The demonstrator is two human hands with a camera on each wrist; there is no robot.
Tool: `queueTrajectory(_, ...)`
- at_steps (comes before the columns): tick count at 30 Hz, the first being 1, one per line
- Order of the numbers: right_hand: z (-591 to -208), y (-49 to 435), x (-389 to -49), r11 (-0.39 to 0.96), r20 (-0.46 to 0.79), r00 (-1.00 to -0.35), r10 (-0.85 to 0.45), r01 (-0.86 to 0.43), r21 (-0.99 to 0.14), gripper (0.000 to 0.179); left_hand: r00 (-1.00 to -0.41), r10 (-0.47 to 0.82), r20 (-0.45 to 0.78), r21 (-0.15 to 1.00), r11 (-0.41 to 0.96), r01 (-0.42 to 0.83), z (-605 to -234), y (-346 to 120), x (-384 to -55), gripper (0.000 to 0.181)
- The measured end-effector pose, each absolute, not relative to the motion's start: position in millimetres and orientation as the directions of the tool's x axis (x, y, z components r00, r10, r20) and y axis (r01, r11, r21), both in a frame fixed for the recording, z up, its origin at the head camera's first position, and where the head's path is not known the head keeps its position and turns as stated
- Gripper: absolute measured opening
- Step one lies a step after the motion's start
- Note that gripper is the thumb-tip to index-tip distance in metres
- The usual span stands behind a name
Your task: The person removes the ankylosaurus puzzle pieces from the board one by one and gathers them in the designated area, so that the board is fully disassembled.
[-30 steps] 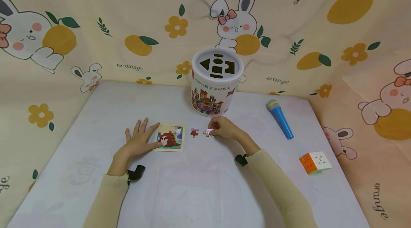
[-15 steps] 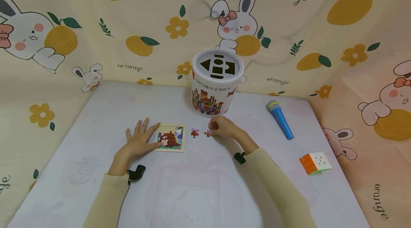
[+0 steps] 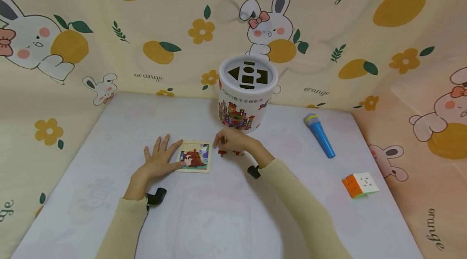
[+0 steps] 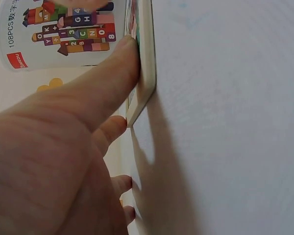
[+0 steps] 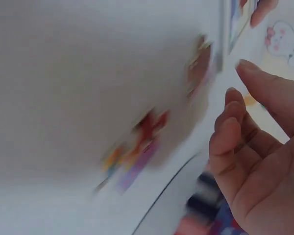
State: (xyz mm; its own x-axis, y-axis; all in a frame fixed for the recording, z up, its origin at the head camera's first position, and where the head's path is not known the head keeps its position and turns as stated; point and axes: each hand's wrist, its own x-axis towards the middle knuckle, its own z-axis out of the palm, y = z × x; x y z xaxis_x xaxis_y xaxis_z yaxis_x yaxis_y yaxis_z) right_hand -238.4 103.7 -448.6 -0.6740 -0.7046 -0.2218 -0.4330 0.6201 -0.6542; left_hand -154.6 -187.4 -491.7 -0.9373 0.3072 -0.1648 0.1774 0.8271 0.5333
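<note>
A small wooden-framed jigsaw puzzle [image 3: 195, 158] with a brown animal picture lies flat on the table. My left hand [image 3: 157, 163] rests at its left side, fingers spread, with the thumb [image 4: 115, 73] pressing on the frame's edge. Above two loose puzzle pieces hovers my right hand [image 3: 233, 139], just right of the puzzle. In the right wrist view its fingers curve loosely, thumb apart from them, and hold nothing. One red-brown piece [image 5: 200, 68] lies nearer the frame; the other piece [image 5: 144, 134], red with purple, is blurred. The right hand partly hides both in the head view.
Behind the right hand stands a white tub [image 3: 246, 97] with shaped holes in its lid. A blue toy microphone [image 3: 321, 136] and a puzzle cube [image 3: 360, 185] lie to the right on the white table [image 3: 204, 218]. A printed cloth [image 3: 164, 16] surrounds the table.
My right hand has let go of the right-hand puzzle piece, left it on the table, and moved left over the other piece. My left hand stays on the puzzle.
</note>
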Motion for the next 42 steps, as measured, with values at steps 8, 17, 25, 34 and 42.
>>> queueTrajectory(8, -448, 63, -239, 0.651, -0.246, -0.658, -0.711, -0.486, -0.583, 0.027, -0.938, 0.3, -0.171, 0.528, 0.832, 0.17, -493, -187, -154, 0.08)
queueTrajectory(17, -455, 51, -241, 0.713, -0.303, -0.685, -0.662, -0.453, -0.535, 0.028, -0.938, 0.301, -0.171, 0.535, 0.828, 0.168, -491, -187, -153, 0.08)
queueTrajectory(25, -451, 43, -242, 0.738, -0.345, -0.662, -0.665, -0.514, -0.437, 0.032, -0.938, 0.297, -0.177, 0.542, 0.825, 0.159, -491, -188, -154, 0.08)
queueTrajectory(34, -448, 39, -242, 0.74, -0.375, -0.638, -0.672, -0.558, -0.376, 0.034, -0.939, 0.298, -0.172, 0.543, 0.824, 0.162, -493, -188, -154, 0.079)
queueTrajectory(42, -449, 39, -241, 0.733, -0.37, -0.635, -0.678, -0.554, -0.394, 0.035, -0.938, 0.294, -0.182, 0.538, 0.828, 0.155, -492, -188, -153, 0.079)
